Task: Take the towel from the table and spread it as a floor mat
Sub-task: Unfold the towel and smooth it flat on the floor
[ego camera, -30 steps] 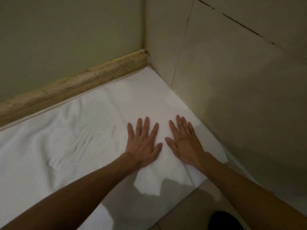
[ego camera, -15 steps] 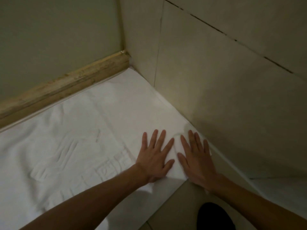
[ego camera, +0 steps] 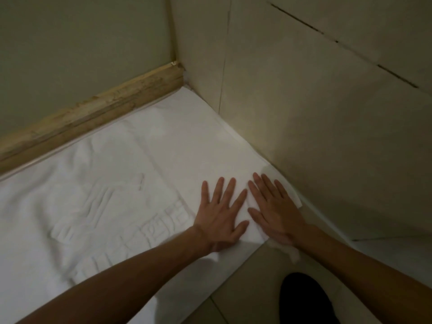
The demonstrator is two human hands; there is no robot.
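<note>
A white towel [ego camera: 121,174] with a raised woven pattern lies flat on the floor, filling the corner where two walls meet. My left hand [ego camera: 219,218] presses palm-down on the towel near its right corner, fingers spread. Beside it, my right hand [ego camera: 273,209] also lies flat with fingers apart, on the towel's right edge close to the tiled wall. Neither hand holds anything.
A worn wooden skirting board [ego camera: 93,113] runs along the far wall. A tiled wall [ego camera: 327,113] rises on the right. Bare floor tile [ego camera: 252,288] shows at the bottom, with a dark shape [ego camera: 306,300] on it.
Both hands have slid toward the towel's right corner and the tiled wall, staying flat. The folded-over flap near the corner is now flattened.
</note>
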